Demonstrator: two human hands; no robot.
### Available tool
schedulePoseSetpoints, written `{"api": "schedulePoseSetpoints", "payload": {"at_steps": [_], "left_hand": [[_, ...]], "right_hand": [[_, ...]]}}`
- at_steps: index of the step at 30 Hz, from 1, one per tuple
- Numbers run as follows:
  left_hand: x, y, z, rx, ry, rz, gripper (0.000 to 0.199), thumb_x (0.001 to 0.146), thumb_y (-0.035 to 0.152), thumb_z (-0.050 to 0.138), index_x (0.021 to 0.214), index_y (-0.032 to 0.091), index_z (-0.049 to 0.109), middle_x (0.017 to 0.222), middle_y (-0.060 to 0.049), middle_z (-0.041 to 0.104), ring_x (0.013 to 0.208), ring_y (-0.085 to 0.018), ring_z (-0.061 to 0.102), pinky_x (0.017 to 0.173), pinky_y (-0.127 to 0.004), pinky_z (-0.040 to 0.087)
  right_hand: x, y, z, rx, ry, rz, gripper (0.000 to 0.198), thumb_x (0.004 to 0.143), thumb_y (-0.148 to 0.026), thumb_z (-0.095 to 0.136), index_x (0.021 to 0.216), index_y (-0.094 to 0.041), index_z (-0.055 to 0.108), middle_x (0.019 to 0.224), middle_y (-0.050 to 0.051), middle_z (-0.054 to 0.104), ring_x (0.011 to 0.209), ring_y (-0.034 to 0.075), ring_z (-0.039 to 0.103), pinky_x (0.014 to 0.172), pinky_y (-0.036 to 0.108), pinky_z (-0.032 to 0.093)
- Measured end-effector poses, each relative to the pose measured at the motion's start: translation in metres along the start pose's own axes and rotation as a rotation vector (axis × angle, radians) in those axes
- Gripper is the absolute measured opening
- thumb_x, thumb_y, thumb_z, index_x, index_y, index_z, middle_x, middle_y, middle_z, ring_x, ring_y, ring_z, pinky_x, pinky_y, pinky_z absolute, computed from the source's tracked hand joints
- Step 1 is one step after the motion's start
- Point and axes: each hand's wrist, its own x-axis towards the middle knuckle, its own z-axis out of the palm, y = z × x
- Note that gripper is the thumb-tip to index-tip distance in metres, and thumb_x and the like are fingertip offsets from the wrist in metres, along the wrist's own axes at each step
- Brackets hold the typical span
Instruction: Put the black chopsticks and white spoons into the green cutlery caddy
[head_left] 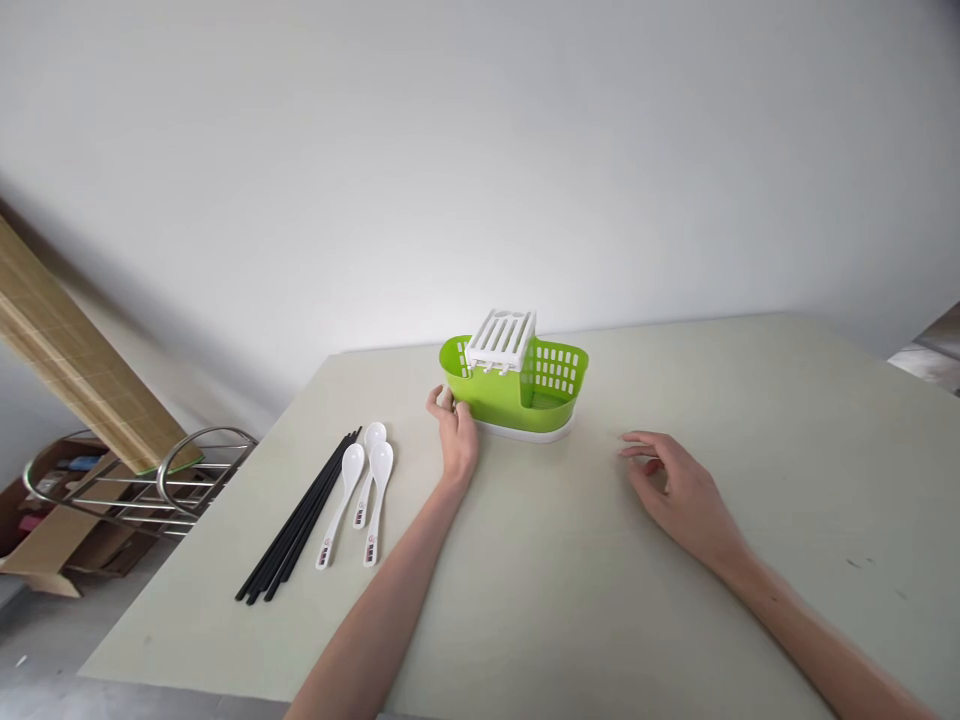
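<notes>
A green utensil caddy (491,397) with perforated ends, a white slotted top (501,338) and a white base tray (525,433) stands upright toward the back of the table. Around its lower left end curls my left hand (456,432), thumb at the front and fingers partly behind the caddy. My right hand (675,490) hovers to the right of the caddy, apart from it, with fingers loosely bent and nothing in them. Left of my left forearm lie three white spoons (380,500) and a bundle of several black chopsticks (300,520).
The pale table (570,600) meets a white wall (480,150) at its back edge. Beyond the left edge are a metal rack (172,480), an open cardboard box (67,530) and a long leaning tan board (82,350).
</notes>
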Motion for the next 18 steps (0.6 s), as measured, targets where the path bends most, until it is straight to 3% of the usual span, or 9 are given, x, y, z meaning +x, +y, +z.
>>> {"api": "schedulePoseSetpoints", "payload": {"at_steps": [8,13,15,18], "left_hand": [[-0.003,-0.009,0.003,0.110,-0.107,0.133,0.060,0.087,0.021,0.060,0.136,0.024,0.026,0.146,-0.018,0.055,0.138,-0.025,0.054,0.115,-0.047,0.042],[-0.009,-0.008,0.008,0.172,-0.246,0.215,0.063,0.085,0.029,0.072,0.133,0.024,0.032,0.143,-0.018,0.056,0.136,-0.027,0.056,0.109,-0.047,0.048],[-0.011,-0.008,0.009,0.203,-0.303,0.247,0.061,0.085,0.035,0.075,0.131,0.023,0.038,0.140,-0.017,0.057,0.131,-0.027,0.060,0.105,-0.046,0.051],[-0.015,-0.006,0.010,0.271,-0.389,0.317,0.050,0.087,0.038,0.074,0.126,0.021,0.047,0.130,-0.014,0.062,0.121,-0.026,0.064,0.105,-0.046,0.052]], "right_hand": [[-0.002,-0.004,0.002,0.013,-0.041,-0.070,0.030,0.099,-0.041,0.052,0.124,-0.029,0.062,0.118,0.007,0.072,0.083,0.020,0.066,0.059,0.030,0.052],[-0.005,-0.008,0.000,-0.005,-0.121,-0.106,0.033,0.099,-0.039,0.049,0.130,-0.032,0.060,0.132,0.007,0.068,0.091,0.022,0.067,0.056,0.030,0.053],[-0.005,-0.007,0.000,-0.030,-0.140,-0.130,0.037,0.099,-0.039,0.050,0.134,-0.033,0.058,0.141,0.006,0.065,0.097,0.023,0.068,0.065,0.032,0.057],[-0.005,-0.003,0.002,-0.059,-0.138,-0.173,0.042,0.100,-0.038,0.050,0.141,-0.034,0.054,0.149,0.005,0.060,0.110,0.025,0.068,0.091,0.041,0.059]]}}
